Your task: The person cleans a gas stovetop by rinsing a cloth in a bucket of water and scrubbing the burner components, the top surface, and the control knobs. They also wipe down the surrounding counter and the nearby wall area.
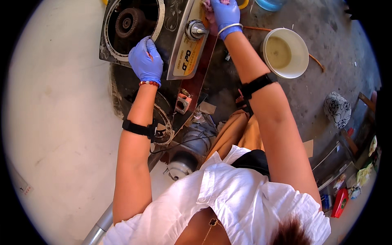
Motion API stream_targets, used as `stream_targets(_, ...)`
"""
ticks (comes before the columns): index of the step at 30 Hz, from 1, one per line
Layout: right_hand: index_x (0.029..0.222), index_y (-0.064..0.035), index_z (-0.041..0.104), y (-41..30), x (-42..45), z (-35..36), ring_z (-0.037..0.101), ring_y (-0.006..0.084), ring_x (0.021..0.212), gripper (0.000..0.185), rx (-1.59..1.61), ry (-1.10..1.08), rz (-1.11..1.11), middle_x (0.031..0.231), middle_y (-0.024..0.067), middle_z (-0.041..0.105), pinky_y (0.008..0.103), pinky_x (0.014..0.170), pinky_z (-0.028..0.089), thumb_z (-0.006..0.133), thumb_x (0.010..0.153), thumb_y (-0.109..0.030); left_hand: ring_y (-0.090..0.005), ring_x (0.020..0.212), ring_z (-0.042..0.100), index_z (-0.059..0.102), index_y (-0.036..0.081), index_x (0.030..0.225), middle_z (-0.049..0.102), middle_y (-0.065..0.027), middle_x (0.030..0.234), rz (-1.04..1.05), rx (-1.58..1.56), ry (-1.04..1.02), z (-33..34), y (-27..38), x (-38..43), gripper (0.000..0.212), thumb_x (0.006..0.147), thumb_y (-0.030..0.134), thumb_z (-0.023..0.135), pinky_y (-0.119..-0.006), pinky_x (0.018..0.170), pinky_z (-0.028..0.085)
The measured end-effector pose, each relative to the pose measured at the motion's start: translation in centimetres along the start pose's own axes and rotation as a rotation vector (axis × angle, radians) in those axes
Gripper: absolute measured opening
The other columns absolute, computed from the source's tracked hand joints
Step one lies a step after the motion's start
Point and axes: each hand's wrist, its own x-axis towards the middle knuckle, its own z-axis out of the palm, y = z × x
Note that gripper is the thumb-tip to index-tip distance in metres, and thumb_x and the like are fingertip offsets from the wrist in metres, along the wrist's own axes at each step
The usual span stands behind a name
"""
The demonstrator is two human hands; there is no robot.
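Note:
A gas stove (171,18) with a dark, floral-patterned top lies at the upper middle. My left hand (146,59), in a blue glove, rests at the pale ring (118,55) round the burner opening, its fingers curled; whether it grips the rim is unclear. Inside the opening sits a round, rusty burner (128,23). My right hand (226,13), also gloved, holds a pink cloth (210,15) beyond the far end of the metal front panel (185,59). A metal control knob (196,30) stands on that panel. The fingertips of my right hand are cut off by the top edge.
A white bucket (286,72) of murky liquid stands right of my right forearm, with an orange hose (317,61) behind it. Below the stove lie an orange-and-grey metal part (183,103), a second ring (168,122) and a metal cylinder (180,168). A patterned stool top (337,109) is at right.

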Motion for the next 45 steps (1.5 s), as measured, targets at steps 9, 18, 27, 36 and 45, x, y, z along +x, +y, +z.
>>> stream_targets(9,0.096,-0.0093,0.056,3.2,-11.7,-1.0,0.059,0.0079,0.067,0.015,0.339,0.183,0.088,0.076,-0.0009,0.058,0.0245,0.056,0.048,0.069,0.089,-0.006,-0.0389,0.084,0.064,0.070,0.001,0.096,0.070,-0.0186,0.091,0.000,-0.047,0.027,0.2,0.3,0.0,0.027,0.095,0.020,0.051,-0.046,0.079,0.049)
stream_targets(18,0.103,-0.0048,0.053,4.0,-21.9,-1.6,0.058,0.0122,0.072,0.026,-0.059,0.135,0.153,0.084,0.0040,0.059,0.0273,0.064,0.049,0.072,0.085,-0.008,-0.0400,0.085,0.066,0.070,-0.001,0.097,0.070,-0.0220,0.090,0.018,-0.046,0.033,0.6,-0.1,0.1,0.029,0.095,0.020,0.050,-0.046,0.077,0.050)
stream_targets(27,0.096,-0.0089,0.049,1.6,-16.0,-5.6,0.058,0.0181,0.064,0.011,0.499,-0.072,0.214,0.077,0.0064,0.055,0.0369,0.059,0.052,0.057,0.094,-0.002,-0.0409,0.084,0.066,0.069,-0.003,0.097,0.069,-0.0241,0.089,-0.026,-0.061,-0.001,0.1,0.6,0.2,0.031,0.095,0.020,0.049,-0.045,0.077,0.051)
stream_targets(36,0.120,0.0035,0.051,-8.7,-4.2,1.3,0.058,0.0271,0.098,0.052,-0.321,0.070,-0.522,0.107,0.0143,0.056,0.0372,0.089,0.048,0.072,0.076,-0.015,-0.0399,0.084,0.062,0.069,0.000,0.095,0.069,-0.0198,0.089,-0.039,-0.041,-0.024,0.0,0.4,0.3,0.028,0.095,0.020,0.050,-0.046,0.080,0.048)
stream_targets(45,0.103,-0.0035,0.055,-5.2,-3.1,3.1,0.055,0.0373,0.096,0.045,-0.683,-0.025,-0.773,0.098,0.0153,0.057,0.0418,0.087,0.045,0.077,0.065,-0.009,-0.0385,0.090,0.061,0.068,0.004,0.099,0.069,-0.0167,0.092,-0.069,-0.027,-0.058,-0.4,0.8,0.2,0.027,0.097,0.021,0.048,-0.047,0.094,0.043)
